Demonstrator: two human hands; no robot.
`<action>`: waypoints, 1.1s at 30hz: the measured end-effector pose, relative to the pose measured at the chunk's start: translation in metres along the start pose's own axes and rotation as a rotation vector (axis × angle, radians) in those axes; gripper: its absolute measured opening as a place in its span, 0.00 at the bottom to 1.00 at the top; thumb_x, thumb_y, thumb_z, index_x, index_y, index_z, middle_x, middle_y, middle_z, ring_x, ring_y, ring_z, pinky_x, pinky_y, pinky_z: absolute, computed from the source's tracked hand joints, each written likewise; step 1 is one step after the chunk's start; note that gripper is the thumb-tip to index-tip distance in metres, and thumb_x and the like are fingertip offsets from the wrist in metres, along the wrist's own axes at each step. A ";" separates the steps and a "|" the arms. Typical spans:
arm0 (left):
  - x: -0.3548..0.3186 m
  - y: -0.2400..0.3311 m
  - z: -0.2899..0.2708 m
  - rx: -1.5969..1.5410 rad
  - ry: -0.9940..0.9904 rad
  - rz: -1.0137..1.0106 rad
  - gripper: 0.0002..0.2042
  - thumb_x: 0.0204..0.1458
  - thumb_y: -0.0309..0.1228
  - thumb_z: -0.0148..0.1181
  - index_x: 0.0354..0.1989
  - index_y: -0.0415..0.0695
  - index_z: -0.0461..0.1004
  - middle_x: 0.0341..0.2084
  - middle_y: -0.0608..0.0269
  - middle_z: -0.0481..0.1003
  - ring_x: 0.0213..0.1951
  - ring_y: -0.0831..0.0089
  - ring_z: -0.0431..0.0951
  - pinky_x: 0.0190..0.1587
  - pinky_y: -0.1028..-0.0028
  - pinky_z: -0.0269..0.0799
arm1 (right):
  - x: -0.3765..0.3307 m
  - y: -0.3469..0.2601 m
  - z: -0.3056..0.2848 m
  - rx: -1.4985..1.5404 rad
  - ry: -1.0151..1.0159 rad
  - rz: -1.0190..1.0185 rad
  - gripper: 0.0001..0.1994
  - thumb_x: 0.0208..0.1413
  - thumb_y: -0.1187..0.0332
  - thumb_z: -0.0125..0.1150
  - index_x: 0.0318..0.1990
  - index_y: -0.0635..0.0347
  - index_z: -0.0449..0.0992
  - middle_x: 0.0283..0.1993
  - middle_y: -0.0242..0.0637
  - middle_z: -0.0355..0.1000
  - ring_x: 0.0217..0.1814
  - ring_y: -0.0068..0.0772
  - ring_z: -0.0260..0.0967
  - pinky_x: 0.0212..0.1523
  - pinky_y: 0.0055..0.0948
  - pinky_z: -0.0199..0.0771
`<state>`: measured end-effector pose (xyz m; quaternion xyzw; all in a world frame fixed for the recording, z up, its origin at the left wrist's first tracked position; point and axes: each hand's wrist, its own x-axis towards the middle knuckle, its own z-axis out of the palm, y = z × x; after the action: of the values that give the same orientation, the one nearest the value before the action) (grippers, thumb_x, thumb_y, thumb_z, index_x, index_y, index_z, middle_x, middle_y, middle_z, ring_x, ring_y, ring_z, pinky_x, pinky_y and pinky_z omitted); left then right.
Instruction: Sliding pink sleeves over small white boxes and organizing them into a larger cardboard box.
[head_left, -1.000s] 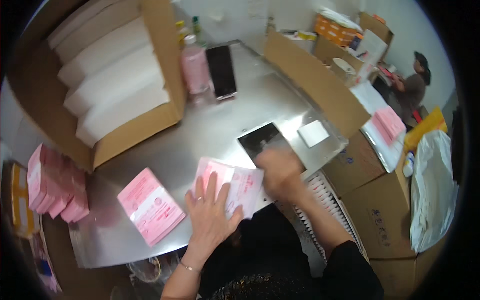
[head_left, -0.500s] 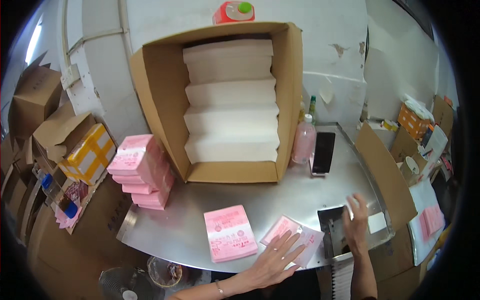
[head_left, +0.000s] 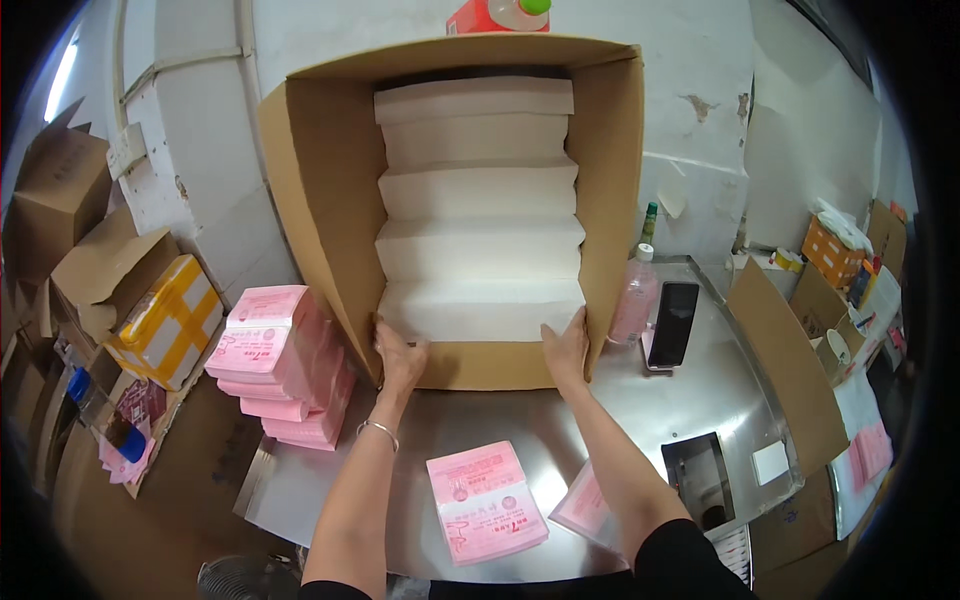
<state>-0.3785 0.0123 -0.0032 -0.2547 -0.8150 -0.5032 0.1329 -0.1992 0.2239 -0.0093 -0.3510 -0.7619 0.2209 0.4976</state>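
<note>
A deep cardboard box (head_left: 612,180) is propped with its opening facing me, filled with rows of white paper stacks (head_left: 480,310). My left hand (head_left: 398,356) is inside the box's near edge, closed at the left end of the lowest white stack. At that stack's right end is my right hand (head_left: 566,350), fingers pointing up along the side wall. The fingers behind the stack are partly hidden. Between my forearms lies a flat pile of pink printed packs (head_left: 487,505). A pink sheet in a clear sleeve (head_left: 582,505) is partly covered by my right forearm.
Pink packs stand in a tall stack (head_left: 285,370) at the table's left. Right of the box are a pink bottle (head_left: 634,300) and a phone on a stand (head_left: 673,325). A rectangular opening (head_left: 697,480) cuts the metal table (head_left: 420,430), beside a small white block (head_left: 770,463).
Both hands have moved up and forward from the table into the box. My left hand has left the pink sheet; my right has left the rectangular opening. The view has shifted slightly.
</note>
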 end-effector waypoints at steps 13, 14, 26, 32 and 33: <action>0.016 0.042 0.016 0.684 0.097 -0.058 0.39 0.46 0.45 0.67 0.61 0.30 0.61 0.62 0.41 0.60 0.61 0.46 0.63 0.60 0.52 0.65 | 0.024 -0.043 0.000 -0.515 -0.161 0.015 0.48 0.49 0.55 0.73 0.68 0.77 0.51 0.54 0.62 0.65 0.58 0.61 0.66 0.57 0.47 0.69; 0.016 0.038 0.014 0.665 0.094 -0.025 0.38 0.46 0.45 0.67 0.60 0.29 0.62 0.63 0.41 0.59 0.62 0.46 0.63 0.59 0.52 0.66 | 0.026 -0.042 0.005 -0.505 -0.184 0.009 0.48 0.49 0.55 0.73 0.68 0.77 0.51 0.54 0.62 0.65 0.58 0.61 0.66 0.57 0.47 0.69; 0.049 -0.005 0.005 0.041 0.025 0.162 0.45 0.39 0.38 0.73 0.67 0.42 0.56 0.57 0.40 0.70 0.59 0.45 0.71 0.61 0.57 0.70 | 0.040 -0.026 0.011 -0.082 -0.200 0.177 0.43 0.38 0.56 0.73 0.64 0.49 0.58 0.51 0.60 0.72 0.54 0.64 0.70 0.56 0.51 0.68; 0.010 0.038 -0.021 0.060 0.104 0.033 0.43 0.39 0.38 0.74 0.66 0.44 0.59 0.52 0.39 0.72 0.56 0.42 0.72 0.56 0.53 0.71 | 0.022 -0.032 -0.007 0.069 -0.189 0.217 0.39 0.37 0.59 0.72 0.60 0.55 0.61 0.53 0.54 0.71 0.56 0.59 0.68 0.57 0.49 0.66; 0.002 0.042 -0.029 0.108 0.182 0.155 0.43 0.38 0.37 0.74 0.65 0.44 0.60 0.50 0.39 0.73 0.54 0.42 0.73 0.55 0.52 0.71 | 0.016 -0.035 -0.018 0.173 -0.165 0.170 0.38 0.37 0.59 0.72 0.59 0.58 0.62 0.55 0.54 0.69 0.58 0.56 0.67 0.58 0.46 0.66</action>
<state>-0.3582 0.0027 0.0427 -0.2628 -0.8033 -0.4678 0.2585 -0.1980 0.2123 0.0314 -0.3509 -0.7458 0.3550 0.4412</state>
